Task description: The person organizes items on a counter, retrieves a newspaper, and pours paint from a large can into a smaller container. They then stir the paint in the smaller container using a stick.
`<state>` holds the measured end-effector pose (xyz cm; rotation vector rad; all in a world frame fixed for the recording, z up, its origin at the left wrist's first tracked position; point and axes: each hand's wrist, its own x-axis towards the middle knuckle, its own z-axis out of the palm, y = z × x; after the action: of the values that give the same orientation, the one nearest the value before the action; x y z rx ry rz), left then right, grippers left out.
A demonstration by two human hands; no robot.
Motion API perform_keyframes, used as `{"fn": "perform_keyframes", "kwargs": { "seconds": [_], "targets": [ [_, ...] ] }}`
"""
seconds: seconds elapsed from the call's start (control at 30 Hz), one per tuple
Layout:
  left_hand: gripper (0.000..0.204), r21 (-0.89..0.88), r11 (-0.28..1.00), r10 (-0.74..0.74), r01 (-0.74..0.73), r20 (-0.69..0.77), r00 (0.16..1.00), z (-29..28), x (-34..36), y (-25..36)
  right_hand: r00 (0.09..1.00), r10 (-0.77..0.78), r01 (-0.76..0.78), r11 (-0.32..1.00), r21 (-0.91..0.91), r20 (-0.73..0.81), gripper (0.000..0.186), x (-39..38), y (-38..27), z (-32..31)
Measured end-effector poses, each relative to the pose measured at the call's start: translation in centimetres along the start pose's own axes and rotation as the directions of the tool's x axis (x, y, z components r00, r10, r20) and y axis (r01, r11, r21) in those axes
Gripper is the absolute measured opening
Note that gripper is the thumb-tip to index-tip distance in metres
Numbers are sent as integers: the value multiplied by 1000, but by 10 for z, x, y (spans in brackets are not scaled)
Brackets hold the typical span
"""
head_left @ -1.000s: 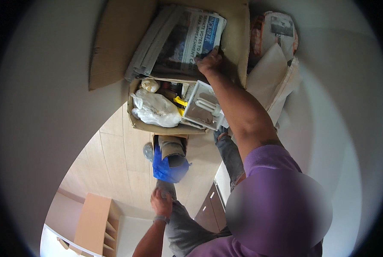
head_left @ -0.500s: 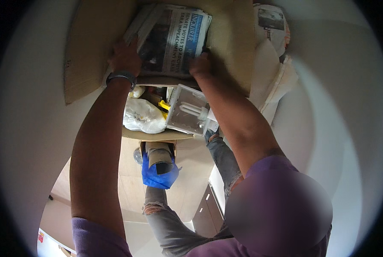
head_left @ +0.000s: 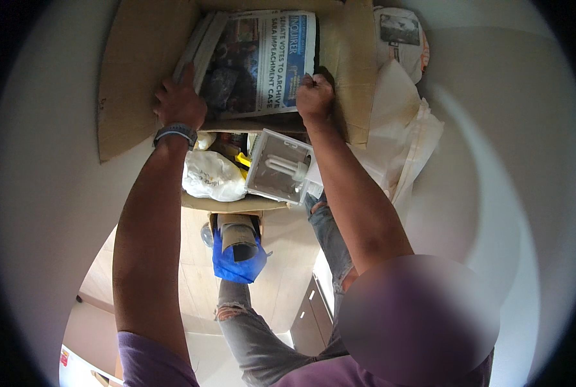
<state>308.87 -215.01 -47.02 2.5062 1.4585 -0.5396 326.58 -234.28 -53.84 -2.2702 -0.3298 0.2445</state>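
A folded newspaper (head_left: 275, 61) lies on top of other papers in an opened cardboard box (head_left: 128, 84). My right hand (head_left: 315, 98) is closed at the newspaper's near right edge, the fingers curled in around it. At the opposite side my left hand (head_left: 179, 103) has its fingers apart, the index finger stretched along the left edge of the papers. A dark watch (head_left: 176, 131) sits on the left wrist. What lies beneath the newspaper is hidden.
Just nearer stands another box (head_left: 236, 205) holding a white plastic bag (head_left: 212, 175), a yellow item (head_left: 243, 159) and a clear case with a bulb (head_left: 281, 166). Below it is a blue bag with a cardboard tube (head_left: 239, 258). White sacks (head_left: 397, 122) stand at the right.
The newspaper has shifted and lies straighter in the box. My right hand has moved a little to the right; my left hand has slid slightly left and nearer, its fingers more spread.
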Motion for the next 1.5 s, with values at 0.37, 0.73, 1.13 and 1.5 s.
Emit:
{"fn": "perform_keyframes", "kwargs": {
  "seconds": [0.37,0.73,1.13,1.5],
  "targets": [
    [80,92,996,10,-7,-40,999,12,5,0,998,-32,32,999,5,60,27,6,-51,-44],
    [77,-434,760,404,-484,-268,875,30,-56,49,858,257,-512,467,721,444,32,22,-126,-75],
    [42,-827,406,181,-389,-344,921,-4,-68,36,824,113,-487,642,592,555,90,1,-106,-73],
    [35,-770,373,423,-517,-355,834,-8,-100,56,844,53,-174,968,179,534,110,-38,-90,-58]
  ]
}}
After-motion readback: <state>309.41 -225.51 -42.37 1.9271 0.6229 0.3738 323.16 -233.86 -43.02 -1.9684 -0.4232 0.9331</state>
